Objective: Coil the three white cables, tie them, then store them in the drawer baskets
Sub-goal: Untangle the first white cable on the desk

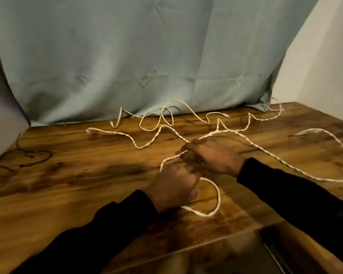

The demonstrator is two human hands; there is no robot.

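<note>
Braided cable point(269, 155) — gripped by left hand point(174, 184) and right hand point(210, 157) | smooth cable point(166, 115) behind | dark cords point(24, 159) far left

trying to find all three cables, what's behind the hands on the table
Behind the left hand and right hand, which grip a braided white cable, lies a smooth white cable against the blue cloth. What passes inside each grip is covered.

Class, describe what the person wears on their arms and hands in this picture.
Both arms are covered by long black sleeves, the left sleeve and the right sleeve, each ending at the wrist. The left hand and right hand are bare: no gloves, and no rings or watch show.
</note>
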